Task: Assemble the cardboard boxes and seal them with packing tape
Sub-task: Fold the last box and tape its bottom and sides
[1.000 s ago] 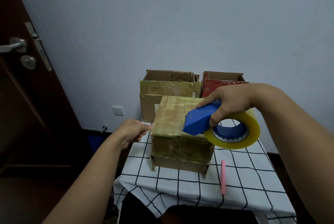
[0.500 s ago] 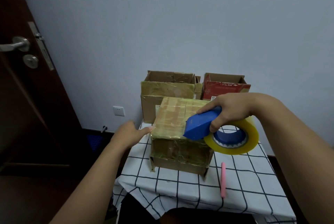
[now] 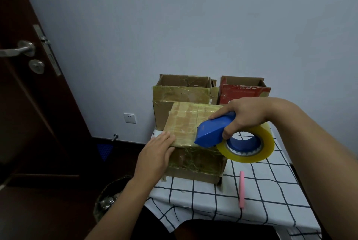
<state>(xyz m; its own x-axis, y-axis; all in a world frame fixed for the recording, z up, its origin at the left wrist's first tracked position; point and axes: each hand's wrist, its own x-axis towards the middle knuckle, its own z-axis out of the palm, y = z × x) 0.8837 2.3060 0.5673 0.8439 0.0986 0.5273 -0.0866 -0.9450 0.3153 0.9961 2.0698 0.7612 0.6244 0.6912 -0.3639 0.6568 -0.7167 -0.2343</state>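
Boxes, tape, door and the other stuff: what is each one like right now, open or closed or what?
Front box: closed, top taped.
Back brown box: open on top.
Red box: open on top.
Tape dispenser: on the front box's top, near its front edge.
Right hand: gripping the dispenser.
Left hand: flat on the front box's corner.
Pink pen: lying on the tablecloth.
Door: open.

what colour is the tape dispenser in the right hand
Blue, with a roll of yellowish clear tape; the tape dispenser in the right hand shows in the head view.
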